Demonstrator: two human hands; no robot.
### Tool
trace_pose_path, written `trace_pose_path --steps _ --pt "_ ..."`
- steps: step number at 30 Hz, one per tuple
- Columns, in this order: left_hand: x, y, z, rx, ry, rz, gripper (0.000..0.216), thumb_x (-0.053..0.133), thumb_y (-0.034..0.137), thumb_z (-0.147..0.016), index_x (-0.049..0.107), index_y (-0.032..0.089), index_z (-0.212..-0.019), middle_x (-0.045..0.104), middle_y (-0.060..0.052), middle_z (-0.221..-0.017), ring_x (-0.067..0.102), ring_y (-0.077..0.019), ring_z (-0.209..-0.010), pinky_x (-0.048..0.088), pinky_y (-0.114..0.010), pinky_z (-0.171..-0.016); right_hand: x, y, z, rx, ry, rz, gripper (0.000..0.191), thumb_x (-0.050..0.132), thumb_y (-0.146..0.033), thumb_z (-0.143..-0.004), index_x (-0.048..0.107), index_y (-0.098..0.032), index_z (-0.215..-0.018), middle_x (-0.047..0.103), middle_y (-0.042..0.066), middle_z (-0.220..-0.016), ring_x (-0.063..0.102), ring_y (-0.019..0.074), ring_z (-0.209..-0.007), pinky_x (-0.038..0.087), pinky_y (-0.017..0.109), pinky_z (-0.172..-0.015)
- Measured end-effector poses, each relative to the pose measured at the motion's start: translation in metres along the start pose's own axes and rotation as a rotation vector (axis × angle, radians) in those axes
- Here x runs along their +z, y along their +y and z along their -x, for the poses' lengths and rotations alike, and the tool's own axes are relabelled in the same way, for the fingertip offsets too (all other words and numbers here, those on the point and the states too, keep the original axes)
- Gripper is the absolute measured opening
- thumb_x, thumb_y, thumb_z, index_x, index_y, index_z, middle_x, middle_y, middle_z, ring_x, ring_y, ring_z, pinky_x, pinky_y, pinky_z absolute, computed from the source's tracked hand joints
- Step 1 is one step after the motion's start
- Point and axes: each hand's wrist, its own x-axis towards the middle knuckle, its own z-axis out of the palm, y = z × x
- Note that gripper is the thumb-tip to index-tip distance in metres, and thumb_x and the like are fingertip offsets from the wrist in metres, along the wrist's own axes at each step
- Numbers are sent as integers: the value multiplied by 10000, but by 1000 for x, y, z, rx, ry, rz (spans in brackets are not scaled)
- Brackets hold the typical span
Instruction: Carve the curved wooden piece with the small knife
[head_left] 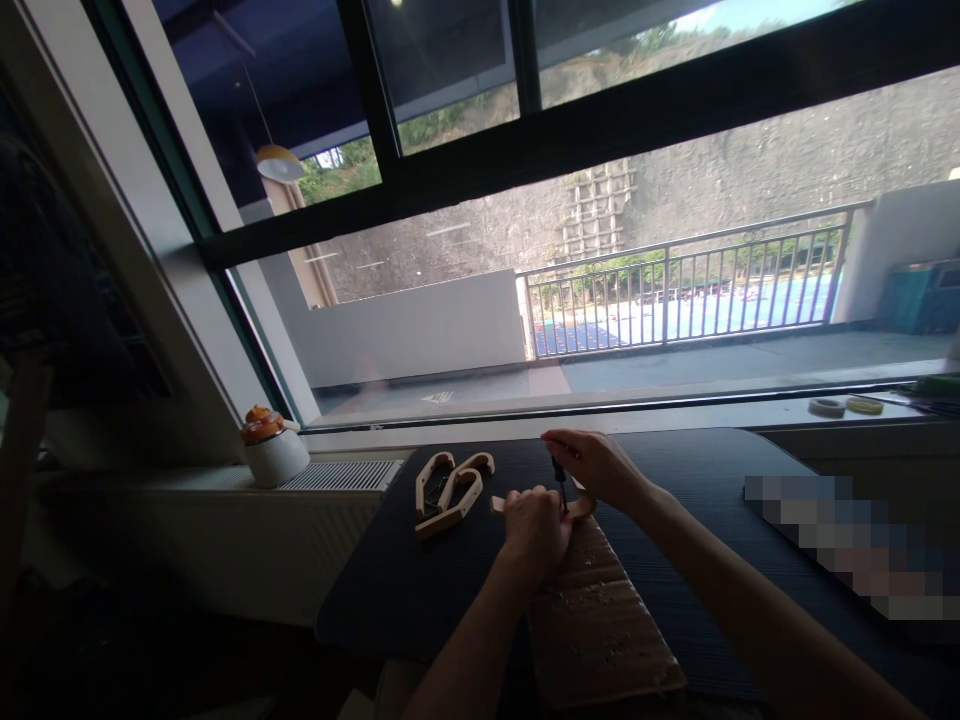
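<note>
My right hand [596, 465] is closed around the handle of a dark screwdriver [560, 472], which points down with its shaft nearly upright. The tip meets a curved light-wood piece [582, 507], though my fingers hide the exact spot. My left hand [534, 525] is closed over the same wooden piece and presses it down near the far end of a brown corrugated cardboard slab [607, 625]. Left of my hands lie several wooden hook-shaped pieces [459, 512], with small dark bits among them.
The dark table [397, 590] stands against a window sill [652, 422]. On the right lies a flat blurred-out object [847, 550]. Two tape rolls [827, 407] rest on the sill. A white pot with an orange top [276, 455] sits on the radiator [352, 475].
</note>
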Motion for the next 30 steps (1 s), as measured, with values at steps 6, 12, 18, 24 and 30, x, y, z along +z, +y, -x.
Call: trace_pose_path --steps 6,12,18,24,30 --pt "-1 1 1 -19 -6 -7 233 510 379 -849 657 199 -862 676 -70 -958 607 -227 -902 360 -336 -801 0 -5 1 -69 -11 -72 330 394 -260 -894 659 -219 -1088 660 63 -1010 609 171 -850 462 272 -722" --pt "-2 1 2 -8 -4 -3 229 515 378 -848 658 200 -861 678 -66 -954 608 -227 -896 365 -335 -794 3 1 -1 -21 29 -90 266 473 -299 -868 686 -214 -1004 669 49 -922 611 160 -761 469 264 -676" --pt "1 -1 0 2 13 21 212 527 364 -837 659 199 -851 675 -70 -928 606 -233 -886 352 -336 -791 6 1 -4 53 84 -41 189 549 -335 -815 676 -212 -882 662 27 -825 588 156 -696 436 263 -628" --pt "2 0 0 10 30 14 209 535 369 -826 652 196 -808 673 -65 -891 608 -232 -860 360 -340 -772 7 10 -2 128 135 -11 200 565 -393 -795 623 -203 -794 626 17 -710 550 152 -613 414 271 -569" --pt "2 -1 0 20 23 12 212 529 369 -832 656 199 -819 675 -63 -897 611 -222 -854 363 -336 -775 7 12 0 87 152 -61 170 541 -336 -818 634 -197 -843 627 32 -805 569 156 -685 448 278 -630"
